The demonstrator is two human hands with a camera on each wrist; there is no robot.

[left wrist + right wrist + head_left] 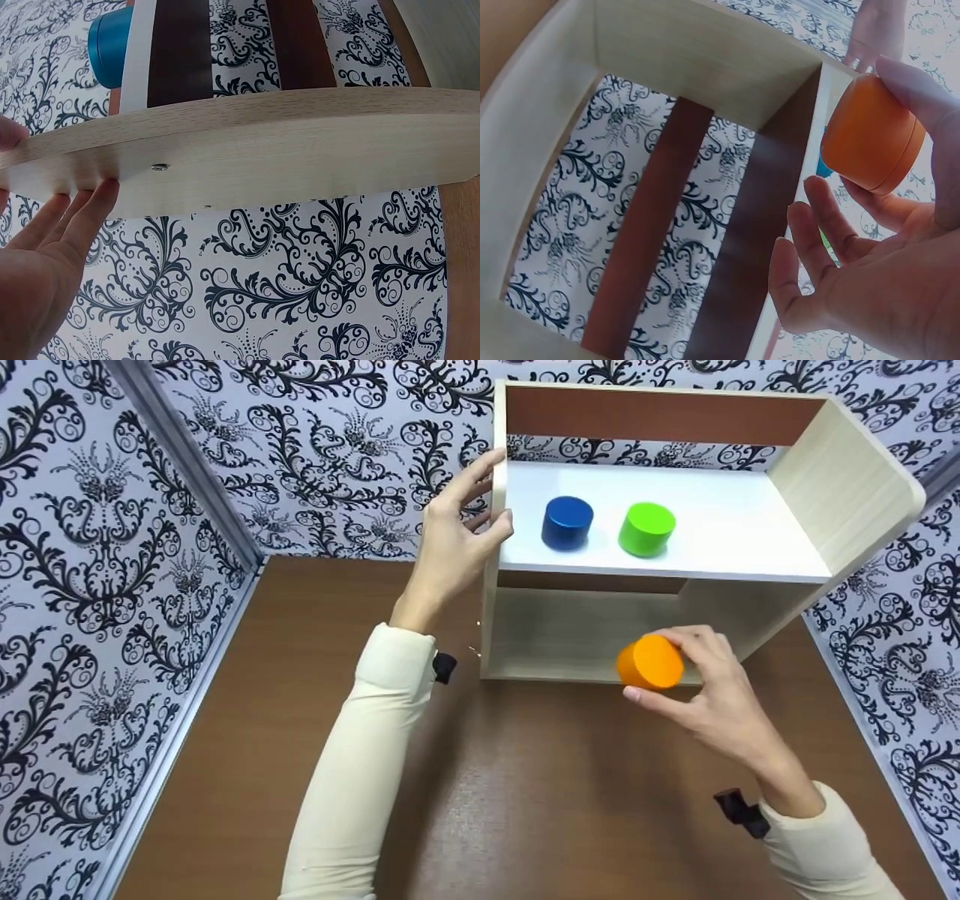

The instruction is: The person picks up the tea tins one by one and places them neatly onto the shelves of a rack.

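A small wooden shelf unit [660, 577] with a white middle board stands against the patterned backdrop. My left hand [457, 536] grips the edge of its left side panel [300, 142], fingertips on the outer face and thumb on the other side. Between thumb and fingers my right hand [709, 686] pinches an orange round jar [651, 662], tilted in the air before the lower compartment. In the right wrist view the jar [874, 135] sits between thumb and index finger, the other fingers off it. A blue jar [567, 523] and a green jar [646, 529] stand apart on the white board.
The brown tabletop [525, 810] spreads in front of the shelf unit. Patterned walls [337, 457] close off the back and both sides. A brown crossbar [660, 414] spans the shelf's upper back.
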